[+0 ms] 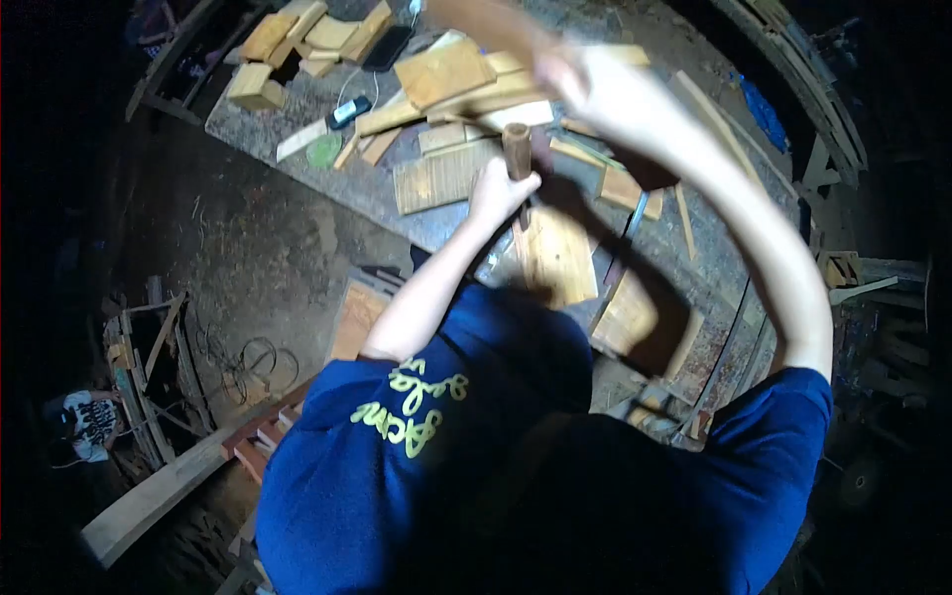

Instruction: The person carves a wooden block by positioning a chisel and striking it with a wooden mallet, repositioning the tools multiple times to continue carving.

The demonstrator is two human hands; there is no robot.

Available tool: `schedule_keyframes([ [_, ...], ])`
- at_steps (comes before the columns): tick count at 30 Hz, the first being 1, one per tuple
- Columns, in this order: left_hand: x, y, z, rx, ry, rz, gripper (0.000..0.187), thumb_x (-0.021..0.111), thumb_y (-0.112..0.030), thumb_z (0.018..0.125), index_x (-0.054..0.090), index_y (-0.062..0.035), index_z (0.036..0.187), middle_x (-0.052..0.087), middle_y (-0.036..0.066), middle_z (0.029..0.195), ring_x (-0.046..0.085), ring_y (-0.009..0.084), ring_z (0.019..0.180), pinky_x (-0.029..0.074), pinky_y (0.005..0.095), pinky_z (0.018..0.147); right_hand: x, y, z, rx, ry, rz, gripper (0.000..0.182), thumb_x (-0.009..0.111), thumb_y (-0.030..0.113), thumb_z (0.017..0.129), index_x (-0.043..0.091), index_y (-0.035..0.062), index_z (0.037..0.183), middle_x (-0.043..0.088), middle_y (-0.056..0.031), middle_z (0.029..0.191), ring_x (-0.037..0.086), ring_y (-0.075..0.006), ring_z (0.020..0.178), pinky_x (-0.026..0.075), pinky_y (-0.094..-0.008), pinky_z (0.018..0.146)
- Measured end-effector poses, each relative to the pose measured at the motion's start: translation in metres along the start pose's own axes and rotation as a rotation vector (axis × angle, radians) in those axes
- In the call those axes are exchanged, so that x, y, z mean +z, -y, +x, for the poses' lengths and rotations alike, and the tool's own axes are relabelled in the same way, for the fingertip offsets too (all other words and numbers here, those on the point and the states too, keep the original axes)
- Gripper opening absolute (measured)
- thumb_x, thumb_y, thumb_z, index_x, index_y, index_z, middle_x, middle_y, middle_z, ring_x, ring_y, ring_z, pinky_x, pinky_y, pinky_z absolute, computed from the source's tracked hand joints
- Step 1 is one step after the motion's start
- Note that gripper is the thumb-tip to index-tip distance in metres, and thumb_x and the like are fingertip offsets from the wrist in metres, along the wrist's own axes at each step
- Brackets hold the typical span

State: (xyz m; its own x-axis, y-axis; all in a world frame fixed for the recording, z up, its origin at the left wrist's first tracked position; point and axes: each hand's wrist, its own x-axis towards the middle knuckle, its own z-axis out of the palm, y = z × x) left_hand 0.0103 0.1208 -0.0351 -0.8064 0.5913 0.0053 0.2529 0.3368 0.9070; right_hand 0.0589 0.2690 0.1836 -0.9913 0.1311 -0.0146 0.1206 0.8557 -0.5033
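My left hand (499, 195) is wrapped round a chisel (517, 151), its round wooden handle pointing up. The lower end of the chisel comes down at a pale wooden board (561, 260) on the workbench (377, 220); their exact contact is hard to see. Raised above the bench, my right hand (567, 83) grips a long brown wooden piece (486, 25), smeared by motion and cut off by the top of the view. A ridged wood block (441, 178) lies beside my left hand.
Several wood offcuts (446, 74) are heaped across the bench, with a dark phone (388, 48) and a small black device (349, 112) among them. Another board (635, 317) lies near my body. At far left another person (89, 424) is beside a wooden frame (149, 372).
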Motion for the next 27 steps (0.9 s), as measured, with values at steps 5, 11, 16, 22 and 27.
schedule_keyframes([
  [5,0.004,-0.002,0.001,-0.011,0.039,0.03,0.031,0.071,-0.029,0.066,0.066,0.0012,0.07,0.064,0.021,0.065,0.066,0.0357,0.066,0.051,0.044,0.064,0.007,0.003,-0.008,0.078,0.373,-0.386,0.051,0.045,0.047,0.095,0.063,-0.0003,0.093,0.065,-0.0236,0.083,0.066,-0.0368,0.083,0.05,-0.0466,0.076],
  [11,0.005,-0.004,0.001,-0.034,0.037,0.055,0.031,0.071,-0.029,0.067,0.067,0.0015,0.071,0.064,0.022,0.067,0.066,0.036,0.068,0.052,0.0438,0.065,-0.032,0.026,-0.005,0.027,-0.197,-0.13,0.048,0.045,0.04,0.095,0.066,-0.0025,0.098,0.069,-0.0153,0.075,0.067,-0.0332,0.066,0.054,-0.0436,0.067],
  [16,0.002,-0.004,-0.002,-0.028,0.019,0.049,0.032,0.072,-0.029,0.067,0.067,0.0019,0.075,0.065,0.023,0.071,0.067,0.0355,0.073,0.052,0.0439,0.067,0.019,-0.002,-0.028,0.123,0.231,-0.177,0.059,0.045,0.049,0.093,0.066,-0.0063,0.092,0.065,-0.0272,0.081,0.066,-0.0405,0.08,0.051,-0.0467,0.076],
  [22,0.008,-0.003,0.002,-0.006,0.067,0.039,0.033,0.072,-0.029,0.067,0.067,0.0027,0.075,0.064,0.024,0.071,0.066,0.0376,0.072,0.052,0.0453,0.066,-0.02,0.007,-0.012,0.12,0.088,-0.287,0.051,0.047,0.047,0.093,0.07,0.0013,0.086,0.066,-0.0209,0.072,0.067,-0.0344,0.07,0.053,-0.0433,0.069],
  [27,0.006,-0.01,0.001,-0.045,0.089,0.075,0.033,0.072,-0.029,0.067,0.067,0.0026,0.074,0.064,0.024,0.068,0.067,0.037,0.07,0.052,0.0446,0.065,-0.016,0.002,-0.012,0.072,-0.075,-0.05,0.051,0.046,0.045,0.094,0.067,-0.0009,0.085,0.065,-0.0223,0.069,0.067,-0.0334,0.067,0.053,-0.042,0.067],
])
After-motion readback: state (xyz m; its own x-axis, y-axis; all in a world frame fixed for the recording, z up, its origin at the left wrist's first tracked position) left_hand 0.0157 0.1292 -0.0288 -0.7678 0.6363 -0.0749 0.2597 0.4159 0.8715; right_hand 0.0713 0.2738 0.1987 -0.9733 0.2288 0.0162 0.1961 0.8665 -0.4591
